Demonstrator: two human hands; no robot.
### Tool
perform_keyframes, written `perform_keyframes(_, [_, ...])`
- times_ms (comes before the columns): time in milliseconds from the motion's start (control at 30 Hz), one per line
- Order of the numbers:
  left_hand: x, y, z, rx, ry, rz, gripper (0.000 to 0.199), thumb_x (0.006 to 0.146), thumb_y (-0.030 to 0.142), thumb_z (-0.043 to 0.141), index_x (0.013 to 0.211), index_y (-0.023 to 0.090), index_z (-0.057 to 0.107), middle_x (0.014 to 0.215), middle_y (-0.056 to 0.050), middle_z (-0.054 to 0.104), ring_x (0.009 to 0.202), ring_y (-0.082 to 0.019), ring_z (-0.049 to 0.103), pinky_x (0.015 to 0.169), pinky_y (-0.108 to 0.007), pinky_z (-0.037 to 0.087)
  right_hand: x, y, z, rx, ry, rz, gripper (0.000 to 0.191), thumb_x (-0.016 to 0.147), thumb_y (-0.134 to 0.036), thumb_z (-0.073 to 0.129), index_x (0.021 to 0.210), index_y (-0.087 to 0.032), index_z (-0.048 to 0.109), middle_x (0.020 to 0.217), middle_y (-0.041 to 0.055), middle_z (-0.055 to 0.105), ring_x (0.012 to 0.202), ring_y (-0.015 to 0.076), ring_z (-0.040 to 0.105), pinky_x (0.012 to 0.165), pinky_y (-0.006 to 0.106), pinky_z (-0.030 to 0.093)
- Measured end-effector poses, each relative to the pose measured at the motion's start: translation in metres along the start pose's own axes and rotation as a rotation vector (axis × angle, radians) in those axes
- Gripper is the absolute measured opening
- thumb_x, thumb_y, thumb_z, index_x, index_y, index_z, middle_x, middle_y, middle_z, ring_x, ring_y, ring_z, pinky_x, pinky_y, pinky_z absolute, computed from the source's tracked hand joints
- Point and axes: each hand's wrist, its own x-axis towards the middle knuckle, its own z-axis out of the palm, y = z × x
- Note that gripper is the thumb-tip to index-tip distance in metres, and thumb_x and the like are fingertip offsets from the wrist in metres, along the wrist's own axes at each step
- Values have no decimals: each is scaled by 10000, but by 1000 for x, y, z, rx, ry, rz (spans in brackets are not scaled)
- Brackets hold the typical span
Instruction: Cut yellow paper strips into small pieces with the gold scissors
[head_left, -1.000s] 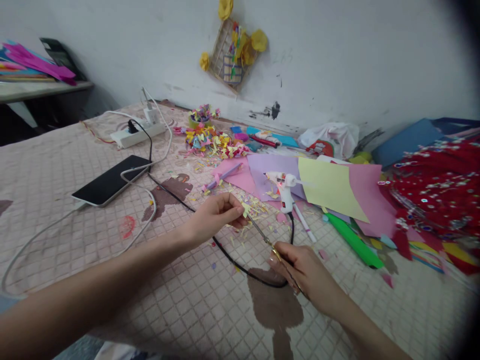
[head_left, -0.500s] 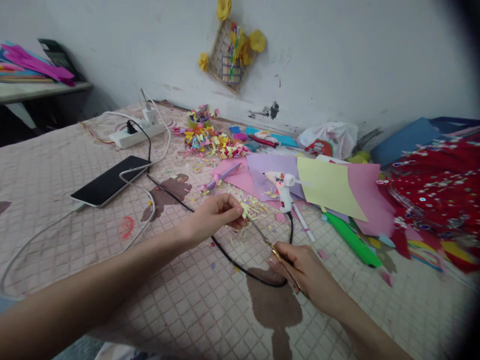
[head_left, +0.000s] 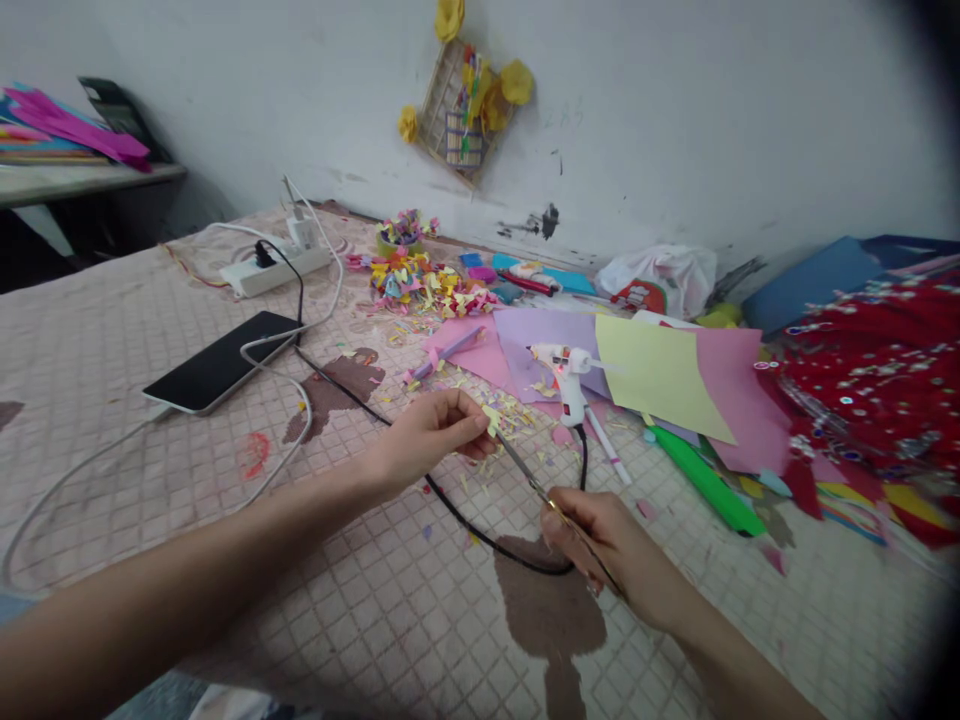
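My left hand (head_left: 439, 435) pinches a small pale yellow paper piece (head_left: 492, 420) between thumb and fingertips, above the table. My right hand (head_left: 600, 545) is closed round the gold handles of a pair of scissors (head_left: 529, 478). Their silver blades point up and left, with the tips at the paper piece; whether they touch it I cannot tell. Beneath and behind the paper lie many small yellow paper scraps (head_left: 517, 410). A white glue gun (head_left: 571, 392) with a glowing red light rests on coloured sheets just beyond my right hand.
Pink, purple and yellow paper sheets (head_left: 660, 370) spread at the right, with a green roll (head_left: 705, 480) beside them. The glue gun's black cable (head_left: 480, 535) loops under my hands. A tablet (head_left: 221, 362), a power strip (head_left: 274, 267) and a pile of small paper flowers (head_left: 420, 282) lie farther off.
The scissors' handles have turned slightly in my right hand and the blades look more closed. My left hand holds the paper piece in almost the same spot.
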Motion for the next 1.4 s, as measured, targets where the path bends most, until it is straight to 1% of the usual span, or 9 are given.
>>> perform_keyframes(233, [-1, -3, 2, -57, 23, -23, 178, 772, 272, 594, 746, 134, 485, 676, -19, 634, 639, -105, 602, 635, -249, 468, -1, 0, 1, 83, -28, 54, 390, 860, -487, 390, 626, -182, 454, 465, -69, 345, 402, 74, 327, 392, 196, 244])
perform_keyframes(500, [0, -6, 2, -63, 21, -30, 167, 787, 269, 578, 763, 133, 485, 699, -26, 635, 657, -109, 604, 648, -257, 464, -1, -1, 1, 72, -30, 51, 409, 868, -500, 365, 627, -180, 443, 458, -68, 351, 400, 72, 332, 395, 197, 247])
perform_keyframes(600, [-1, -6, 2, -66, 24, -30, 166, 789, 268, 576, 762, 132, 484, 695, -24, 633, 655, -107, 605, 649, -256, 465, 0, -1, 1, 43, -27, 44, 407, 871, -491, 366, 607, -184, 415, 468, -66, 345, 413, 76, 332, 401, 199, 242])
perform_keyframes(767, [-1, -4, 2, -59, 17, -20, 162, 780, 255, 583, 756, 132, 479, 674, -11, 628, 636, -100, 598, 635, -246, 465, 0, 0, 0, -56, 6, -10, 409, 880, -457, 368, 569, -193, 349, 480, -62, 327, 450, 85, 324, 425, 209, 225])
perform_keyframes(967, [-1, 2, 2, 25, 1, 30, 196, 763, 284, 599, 741, 130, 479, 661, -13, 623, 632, -105, 596, 630, -248, 470, 1, 0, -2, -199, 36, -29, 372, 861, -399, 440, 564, -198, 342, 469, -59, 354, 442, 91, 347, 435, 217, 220])
perform_keyframes(1033, [-1, 2, 2, 37, -3, 39, 200, 764, 288, 599, 737, 129, 480, 660, -16, 623, 629, -105, 596, 627, -247, 470, 1, 0, -2, -204, 40, -29, 372, 859, -391, 447, 559, -198, 342, 462, -58, 355, 438, 91, 347, 433, 217, 219])
perform_keyframes(1100, [-1, 1, 2, 11, -3, 26, 193, 770, 283, 594, 743, 129, 482, 665, -18, 626, 628, -102, 595, 624, -241, 467, 1, 0, -1, -148, 34, -31, 389, 865, -411, 428, 552, -196, 346, 465, -57, 350, 442, 89, 346, 433, 214, 227])
perform_keyframes(1233, [-1, -4, 2, -77, 14, -14, 175, 772, 267, 595, 757, 131, 486, 681, -20, 632, 641, -105, 602, 639, -249, 466, 0, -1, 1, 67, -19, 24, 412, 868, -490, 370, 593, -186, 407, 457, -62, 350, 420, 78, 334, 408, 201, 242])
perform_keyframes(1400, [-1, -7, 2, -117, 6, -8, 172, 776, 276, 590, 765, 134, 494, 711, -24, 635, 661, -112, 607, 649, -260, 461, 0, -1, 3, 241, -57, 89, 435, 830, -562, 386, 644, -175, 453, 432, -77, 343, 374, 64, 311, 374, 190, 254])
